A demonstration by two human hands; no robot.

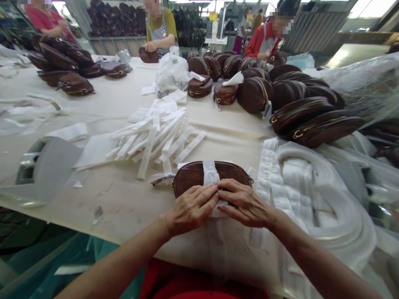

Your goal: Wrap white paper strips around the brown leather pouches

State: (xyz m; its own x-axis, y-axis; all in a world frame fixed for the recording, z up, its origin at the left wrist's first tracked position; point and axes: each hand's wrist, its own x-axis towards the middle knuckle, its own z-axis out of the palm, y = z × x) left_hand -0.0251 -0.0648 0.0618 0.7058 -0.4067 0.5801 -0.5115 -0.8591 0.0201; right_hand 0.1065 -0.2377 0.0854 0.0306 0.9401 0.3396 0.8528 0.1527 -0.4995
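Together, both hands (218,205) flat on pouch (193,176)

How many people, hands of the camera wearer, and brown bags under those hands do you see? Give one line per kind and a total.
Other people at the far side of the table: 3
Wearer's hands, left hand and right hand: 2
Brown bag under the hands: 1
Total: 6

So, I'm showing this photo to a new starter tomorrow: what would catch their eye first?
Front and centre, the left hand and right hand press a white strip onto a brown pouch. Just behind lies a loose pile of white strips, and to the right a row of brown pouches runs back toward co-workers at the far edge of the table.
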